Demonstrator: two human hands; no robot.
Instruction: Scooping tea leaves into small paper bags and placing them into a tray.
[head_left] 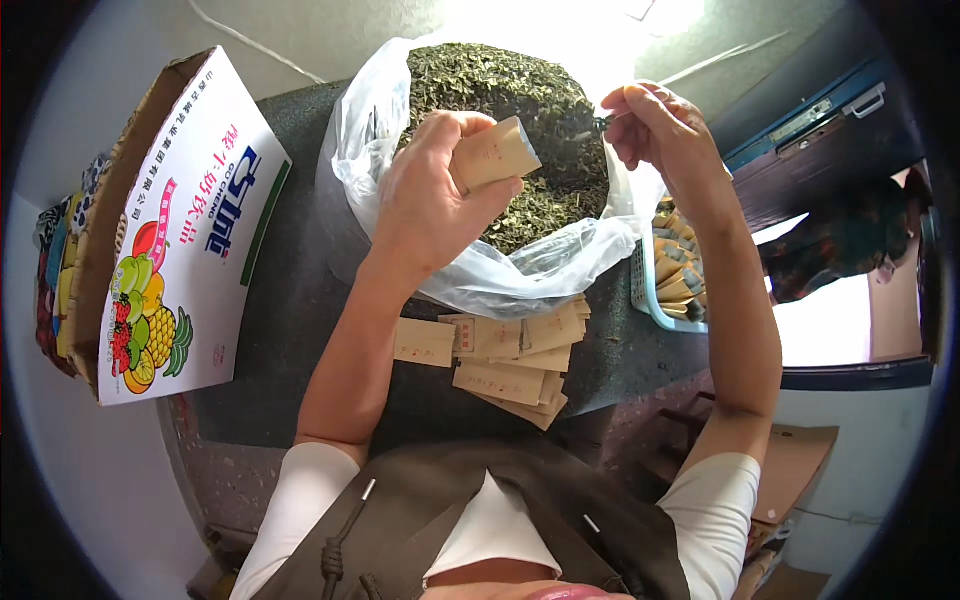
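Observation:
My left hand (435, 205) holds a small tan paper packet (495, 155), tilted with its open end to the upper right, over a large translucent plastic bag (500, 280) of dried green-brown leaves (470, 80). My right hand (655, 130) is raised at the bag's right side, thumb and fingers pinched around a small dark bit, apparently leaves, a short way from the packet's mouth. Several flat tan packets (510, 375) lie loosely stacked on the dark tabletop in front of the bag, below my left hand.
A tall white cardboard box (190, 320) with fruit pictures stands at the left. A light blue plastic basket (650, 290) of dark-topped tan packets sits right of the bag. Further right are a dark cabinet (800, 120), hanging camouflage cloth (840, 240) and flattened cardboard (795, 465).

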